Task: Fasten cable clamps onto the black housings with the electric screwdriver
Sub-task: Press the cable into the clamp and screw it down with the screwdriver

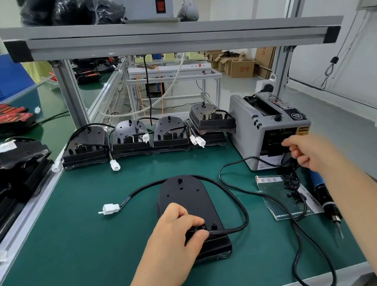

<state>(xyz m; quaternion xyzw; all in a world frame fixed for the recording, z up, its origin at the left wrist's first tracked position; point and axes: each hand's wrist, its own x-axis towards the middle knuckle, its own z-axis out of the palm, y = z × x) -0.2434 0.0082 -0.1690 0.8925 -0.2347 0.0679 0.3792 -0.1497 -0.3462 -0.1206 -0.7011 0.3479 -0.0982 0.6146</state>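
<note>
A black housing (186, 200) lies flat on the green mat in front of me, its black cable looping round to a white connector (110, 208). My left hand (180, 225) pinches the cable where it meets the housing's near end. My right hand (307, 151) reaches out at the mouth of the grey tape dispenser (271, 127), index finger extended and the others curled; whether it holds anything is unclear. The blue and black electric screwdriver (324, 198) lies on the mat under my right forearm. Small black clamps and screws (293, 188) sit on a clear bag.
Several more black housings (129, 137) with white connectors stand in a row at the back of the mat. More housings (1, 167) are stacked at the left beyond an aluminium rail. The screwdriver's black cord (299, 256) loops over the front edge. A shelf frame (165, 35) spans overhead.
</note>
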